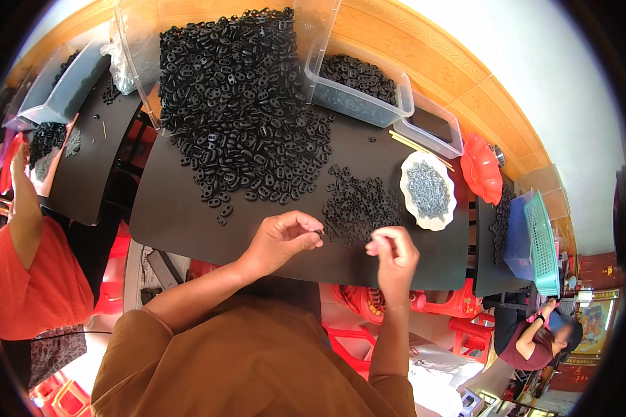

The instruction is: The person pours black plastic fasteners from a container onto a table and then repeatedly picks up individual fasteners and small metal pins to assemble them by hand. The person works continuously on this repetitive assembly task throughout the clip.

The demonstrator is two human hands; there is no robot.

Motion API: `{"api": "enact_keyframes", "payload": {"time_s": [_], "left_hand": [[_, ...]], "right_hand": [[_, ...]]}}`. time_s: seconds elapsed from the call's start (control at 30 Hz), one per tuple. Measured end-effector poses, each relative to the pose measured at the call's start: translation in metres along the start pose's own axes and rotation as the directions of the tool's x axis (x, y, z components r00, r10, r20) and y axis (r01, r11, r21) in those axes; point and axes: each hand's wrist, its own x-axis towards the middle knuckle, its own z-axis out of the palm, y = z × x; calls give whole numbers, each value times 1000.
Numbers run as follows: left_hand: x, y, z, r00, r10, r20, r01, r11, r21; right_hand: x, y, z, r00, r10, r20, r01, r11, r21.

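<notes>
My left hand (278, 240) is over the near part of the dark table (177, 215), thumb and forefinger closed on a small black plastic piece (319, 234). To its right my right hand (396, 257) is raised with its fingertips pinched together; anything between them is too small to make out. Just beyond the hands lies a loose spread of small black pieces (358, 201). A much larger heap of black two-holed plastic pieces (240, 111) covers the table's far left. Small silvery metal parts (428, 187) fill a cream scalloped bowl (433, 224) to the right.
Behind the spread stand a clear tub (358, 111) of black pieces and a shallow clear box (442, 144). Yellow sticks (424, 151) and a red scalloped dish (481, 169) are near the bowl. People sit at side tables, one in red (35, 278) at left, another (535, 344) at right.
</notes>
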Motion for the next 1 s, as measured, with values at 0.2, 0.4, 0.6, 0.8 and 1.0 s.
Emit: {"api": "enact_keyframes", "payload": {"time_s": [0.2, 0.4, 0.6, 0.8, 1.0], "left_hand": [[-1, 3, 6, 1000, -9, -20, 9, 999, 31], [-2, 4, 8, 1000, 7, -13, -6, 995, 101], [-2, 3, 7, 1000, 17, 15, -19, 984, 175], [-2, 5, 8, 999, 34, 18, -37, 983, 180], [-2, 5, 9, 999, 32, 16, -34, 982, 187]], "right_hand": [[6, -24, 27, 963, -69, 260, 33, 990, 140], [6, -25, 37, 965, -22, 263, -2, 996, 90], [6, -26, 36, 952, -86, 293, 88, 996, 8], [4, -24, 38, 953, -105, 284, 109, 994, 1], [1, -21, 40, 965, -92, 246, 81, 995, 55]]}}
